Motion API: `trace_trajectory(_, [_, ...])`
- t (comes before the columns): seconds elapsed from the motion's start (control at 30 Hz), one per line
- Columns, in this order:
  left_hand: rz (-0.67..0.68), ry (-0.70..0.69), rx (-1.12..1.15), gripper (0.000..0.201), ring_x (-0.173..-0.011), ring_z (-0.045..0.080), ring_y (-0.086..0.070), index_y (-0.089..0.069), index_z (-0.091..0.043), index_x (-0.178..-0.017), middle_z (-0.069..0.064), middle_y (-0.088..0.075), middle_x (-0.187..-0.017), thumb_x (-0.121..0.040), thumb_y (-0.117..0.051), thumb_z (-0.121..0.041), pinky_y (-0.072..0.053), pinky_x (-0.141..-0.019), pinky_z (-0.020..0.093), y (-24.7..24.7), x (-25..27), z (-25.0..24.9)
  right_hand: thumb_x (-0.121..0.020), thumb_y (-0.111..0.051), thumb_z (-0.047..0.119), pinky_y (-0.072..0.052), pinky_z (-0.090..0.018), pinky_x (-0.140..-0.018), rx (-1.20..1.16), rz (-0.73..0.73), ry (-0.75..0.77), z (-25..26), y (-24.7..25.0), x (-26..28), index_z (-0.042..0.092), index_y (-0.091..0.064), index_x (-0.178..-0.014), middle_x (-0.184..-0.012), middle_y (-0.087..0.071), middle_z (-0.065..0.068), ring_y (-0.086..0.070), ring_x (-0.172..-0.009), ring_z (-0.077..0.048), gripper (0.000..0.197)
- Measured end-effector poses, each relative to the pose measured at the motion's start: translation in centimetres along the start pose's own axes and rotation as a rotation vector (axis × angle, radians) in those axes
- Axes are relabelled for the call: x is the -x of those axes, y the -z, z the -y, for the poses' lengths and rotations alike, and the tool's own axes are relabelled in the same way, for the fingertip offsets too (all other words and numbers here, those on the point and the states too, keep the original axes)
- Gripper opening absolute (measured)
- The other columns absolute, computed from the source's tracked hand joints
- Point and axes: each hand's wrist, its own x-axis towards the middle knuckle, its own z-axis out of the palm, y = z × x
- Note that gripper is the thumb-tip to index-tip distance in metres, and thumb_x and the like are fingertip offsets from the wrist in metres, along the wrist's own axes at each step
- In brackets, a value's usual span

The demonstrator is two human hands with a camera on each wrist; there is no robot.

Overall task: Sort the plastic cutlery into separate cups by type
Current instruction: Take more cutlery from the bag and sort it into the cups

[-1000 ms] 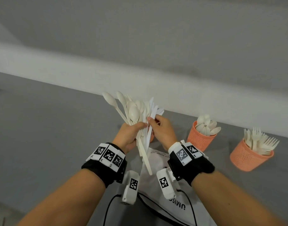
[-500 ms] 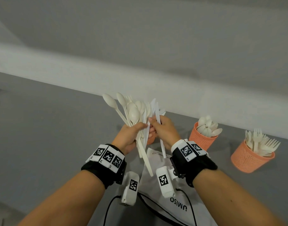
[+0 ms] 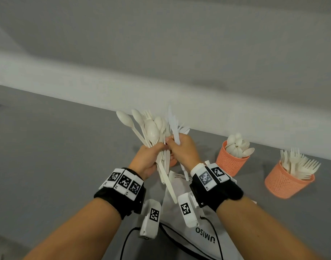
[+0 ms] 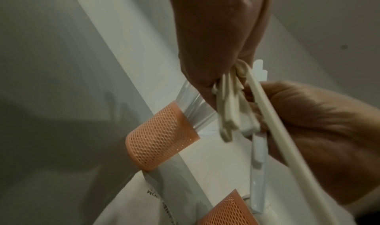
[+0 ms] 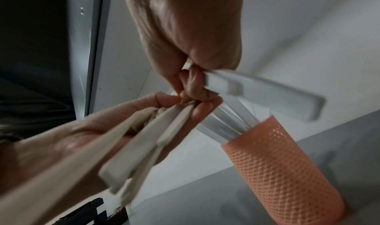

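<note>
Currently the left hand [image 3: 149, 160] is clenching a mixed bundle of cutlery [image 3: 153, 132] above the knife cup [image 5: 281, 168]; the right hand [image 3: 183, 151] is pinching one white knife [image 3: 173, 126] beside the bundle. Right of the knife cup are standing the spoon cup [image 3: 230, 162] and fork cup [image 3: 286, 182].

A grey table [image 3: 48, 147] is carrying everything, running back to a white wall. A white plastic bag [image 3: 181, 218] with printed lettering is lying flat on it at the near side. Three orange mesh cups are standing on it: one holding spoons [image 3: 231, 162], one holding forks [image 3: 286, 182] to its right, and one holding clear knives [image 5: 285, 168] beyond the bag.
</note>
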Motion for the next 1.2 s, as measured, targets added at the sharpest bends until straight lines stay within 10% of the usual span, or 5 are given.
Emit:
trace_trajectory(0.2, [0.055, -0.020, 0.018, 0.022, -0.064, 0.021, -0.070, -0.066, -0.001, -0.092, 0.011, -0.073, -0.072, -0.085, -0.047, 0.008, -0.056, -0.053, 0.030, 0.1, 0.2, -0.2, -0.089, -0.055, 0.016, -0.056, -0.044, -0.077, 0.058, 0.083, 0.000, 0.2, 0.1, -0.1, 0.017, -0.062, -0.066, -0.080, -0.069, -0.019, -0.067, -0.080, -0.031, 0.024])
trace_trajectory(0.37, [-0.010, -0.019, 0.062, 0.019, -0.068, 0.024, -0.070, -0.062, 0.006, -0.103, 0.015, -0.071, -0.079, -0.087, -0.051, 0.005, -0.057, -0.055, 0.032, 0.3, -0.2, 0.0, -0.093, -0.041, 0.018, -0.053, -0.047, -0.081, -0.009, 0.104, -0.088, -1.0, -0.5, -1.1, 0.002, -0.056, -0.099, -0.096, -0.063, -0.022, -0.063, -0.084, -0.031, 0.023])
trace_trajectory(0.47, [-0.069, -0.026, 0.083, 0.015, -0.065, 0.023, -0.071, -0.064, 0.006, -0.095, 0.013, -0.072, -0.075, -0.086, -0.052, 0.008, -0.057, -0.055, 0.031, 0.8, -0.9, 0.1, -0.095, -0.034, 0.017, -0.049, -0.032, -0.065, -0.165, 0.105, -0.160, -1.2, -0.6, -1.4, 0.005, -0.047, -0.107, -0.090, -0.062, -0.017, -0.057, -0.067, -0.018, 0.022])
trace_trajectory(0.83, [-0.119, -0.098, 0.095, 0.014, -0.054, 0.012, -0.062, -0.062, 0.002, -0.086, 0.008, -0.064, -0.066, -0.086, -0.051, 0.011, -0.051, -0.051, 0.020, 2.6, -1.7, -1.0, -0.096, -0.033, 0.003, -0.045, -0.028, -0.092, -0.468, -0.403, 0.025, -1.1, 3.6, -7.0, 0.012, -0.040, -0.123, -0.084, -0.053, 0.007, -0.056, -0.089, -0.015, 0.029])
trace_trajectory(1.2, [0.078, 0.003, 0.037, 0.022, -0.061, 0.011, -0.065, -0.073, -0.008, -0.075, 0.005, -0.069, -0.072, -0.089, -0.055, -0.006, -0.055, -0.056, 0.021, 2.6, -1.2, -1.3, -0.098, -0.041, 0.025, -0.043, -0.021, -0.081, -0.266, -0.041, -0.067, -4.5, 0.8, -6.9, 0.021, -0.047, -0.112, -0.109, -0.055, -0.005, -0.053, -0.103, -0.017, 0.016])
